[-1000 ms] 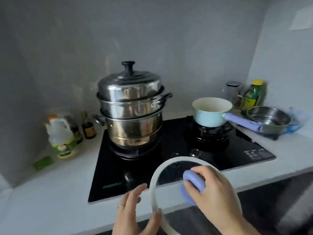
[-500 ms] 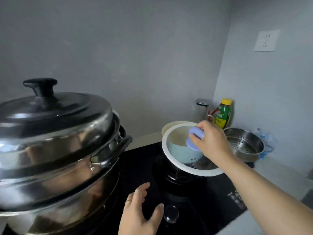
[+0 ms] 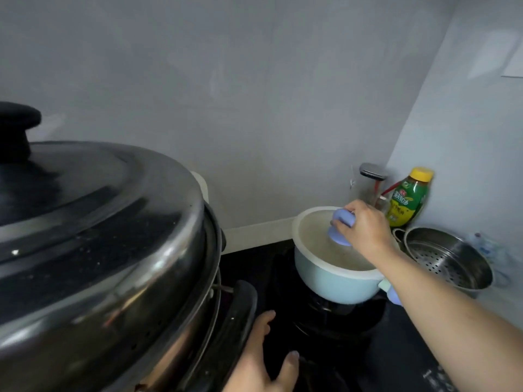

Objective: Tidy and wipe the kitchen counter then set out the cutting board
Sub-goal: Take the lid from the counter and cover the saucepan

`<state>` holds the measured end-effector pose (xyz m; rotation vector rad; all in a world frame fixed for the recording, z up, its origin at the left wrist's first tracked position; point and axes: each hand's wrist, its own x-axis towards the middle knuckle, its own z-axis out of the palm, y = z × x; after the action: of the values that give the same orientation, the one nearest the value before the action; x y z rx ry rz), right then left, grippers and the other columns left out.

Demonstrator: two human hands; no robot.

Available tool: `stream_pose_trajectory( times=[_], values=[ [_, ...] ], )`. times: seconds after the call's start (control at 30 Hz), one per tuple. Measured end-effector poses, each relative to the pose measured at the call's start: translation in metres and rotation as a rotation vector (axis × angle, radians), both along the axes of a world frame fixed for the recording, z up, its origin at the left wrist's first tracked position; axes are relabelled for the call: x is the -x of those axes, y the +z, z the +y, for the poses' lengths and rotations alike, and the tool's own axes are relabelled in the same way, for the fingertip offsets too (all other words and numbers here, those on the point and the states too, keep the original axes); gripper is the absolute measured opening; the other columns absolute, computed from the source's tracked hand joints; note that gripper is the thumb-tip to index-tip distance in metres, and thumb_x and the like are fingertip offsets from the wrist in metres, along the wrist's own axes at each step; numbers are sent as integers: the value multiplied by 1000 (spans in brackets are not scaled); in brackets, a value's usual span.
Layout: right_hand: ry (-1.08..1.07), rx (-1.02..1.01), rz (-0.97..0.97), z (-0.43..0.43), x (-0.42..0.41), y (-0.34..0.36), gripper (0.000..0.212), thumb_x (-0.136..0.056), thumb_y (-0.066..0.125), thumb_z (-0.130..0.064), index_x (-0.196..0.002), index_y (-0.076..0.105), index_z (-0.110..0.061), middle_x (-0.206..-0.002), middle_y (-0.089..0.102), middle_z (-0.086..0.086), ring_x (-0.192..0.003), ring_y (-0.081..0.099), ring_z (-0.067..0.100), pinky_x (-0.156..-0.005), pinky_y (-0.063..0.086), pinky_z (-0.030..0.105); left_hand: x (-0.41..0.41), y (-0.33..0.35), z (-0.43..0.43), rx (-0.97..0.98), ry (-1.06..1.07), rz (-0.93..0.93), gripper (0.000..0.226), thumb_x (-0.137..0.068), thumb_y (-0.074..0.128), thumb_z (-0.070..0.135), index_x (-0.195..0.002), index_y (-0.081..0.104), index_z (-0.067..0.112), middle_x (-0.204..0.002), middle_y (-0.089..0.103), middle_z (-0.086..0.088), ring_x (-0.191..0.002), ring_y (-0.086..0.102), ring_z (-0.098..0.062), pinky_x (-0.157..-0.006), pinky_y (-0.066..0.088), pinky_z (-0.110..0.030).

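A pale blue saucepan (image 3: 336, 284) stands on the right burner of the black stovetop (image 3: 396, 360). A glass lid (image 3: 319, 244) with a white rim and a lilac knob lies on the pan. My right hand (image 3: 363, 229) grips that knob from above. My left hand (image 3: 263, 360) hovers low over the stovetop at the bottom centre, fingers apart, holding nothing. A large steel steamer pot (image 3: 99, 250) with a black knob fills the left of the view, very close.
A perforated steel steamer insert (image 3: 450, 258) sits to the right of the pan on the counter. A green bottle with a yellow cap (image 3: 410, 199) and a clear jar (image 3: 370, 182) stand in the back corner. Grey walls close off the back and right.
My right hand carried the lid from the counter's front edge over to the saucepan and set it down on it. The view moved in close beside the steamer pot.
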<state>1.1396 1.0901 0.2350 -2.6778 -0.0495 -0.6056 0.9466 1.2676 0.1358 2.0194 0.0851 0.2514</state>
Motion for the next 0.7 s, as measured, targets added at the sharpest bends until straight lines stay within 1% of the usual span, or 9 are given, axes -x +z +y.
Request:
stream_pose_trajectory(
  times=[0.07, 0.13, 0.23, 0.37, 0.43, 0.5, 0.57, 0.63, 0.7],
  values=[
    [-8, 3, 6, -4, -2, -2, 30, -80, 68, -25, -97, 60, -2, -101, 66, 23, -95, 61, 39, -74, 46, 38, -2, -5, -1, 15, 32, 13, 60, -68, 68, 39, -114, 32, 53, -99, 44, 28, -91, 41, 20, -76, 33, 2],
    [-7, 5, 12, -8, -2, -4, 30, -80, 68, -25, -97, 60, -2, -100, 65, 24, -94, 60, 40, -73, 46, 38, -1, -7, -2, 34, 60, 26, 59, -68, 71, 32, -116, 40, 47, -102, 49, 22, -91, 44, 16, -70, 32, 6],
    [11, 30, 30, -9, -3, -5, 33, -81, 66, -27, -100, 58, -2, -102, 65, 25, -96, 60, 40, -76, 46, 40, 1, -5, -4, 19, 78, 41, 59, -70, 71, 27, -122, 44, 38, -110, 53, 11, -98, 49, 2, -69, 31, 3],
    [-38, 144, 130, -8, 5, 6, 52, -83, 61, -38, -120, 48, -4, -118, 54, 26, -109, 52, 41, -87, 43, 42, 7, 0, -5, -8, 102, 9, 58, -72, 71, 24, -124, 44, 32, -110, 53, 5, -93, 49, 3, -69, 33, 3],
    [-17, 87, 2, -4, 25, 11, 55, -83, 62, -36, -126, 46, -6, -119, 51, 26, -111, 48, 42, -92, 40, 43, 15, 3, -6, -18, 113, 0, 56, -73, 70, 25, -122, 45, 33, -108, 54, 6, -92, 47, 8, -69, 34, 2],
    [115, -75, -117, 5, 62, 6, 45, -81, 64, -30, -119, 53, -9, -111, 58, 20, -104, 53, 38, -86, 42, 40, 27, 6, -8, -21, 138, -2, 53, -73, 70, 26, -120, 47, 34, -106, 55, 8, -94, 48, 6, -71, 35, -1],
    [309, -234, -20, 14, 112, -12, 31, -80, 65, -28, -107, 59, -13, -98, 63, 9, -86, 60, 24, -74, 43, 30, 45, 10, -10, -15, 181, -8, 47, -73, 70, 25, -112, 48, 39, -103, 56, 10, -95, 52, 2, -71, 37, -4],
    [489, -316, 201, 20, 165, -39, 20, -79, 65, -28, -96, 63, -20, -89, 65, -1, -72, 60, 6, -65, 42, 12, 71, 13, -14, -20, 230, 1, 44, -74, 69, 25, -101, 44, 49, -99, 57, 11, -94, 54, 1, -70, 39, -3],
    [639, -376, 374, 19, 213, -70, 12, -79, 66, -27, -91, 63, -24, -84, 65, -7, -72, 60, 2, -63, 44, 6, 108, 11, -18, -33, 304, 31, 41, -75, 67, 26, -96, 43, 52, -96, 59, 12, -94, 55, 1, -70, 40, -3]
  ],
)
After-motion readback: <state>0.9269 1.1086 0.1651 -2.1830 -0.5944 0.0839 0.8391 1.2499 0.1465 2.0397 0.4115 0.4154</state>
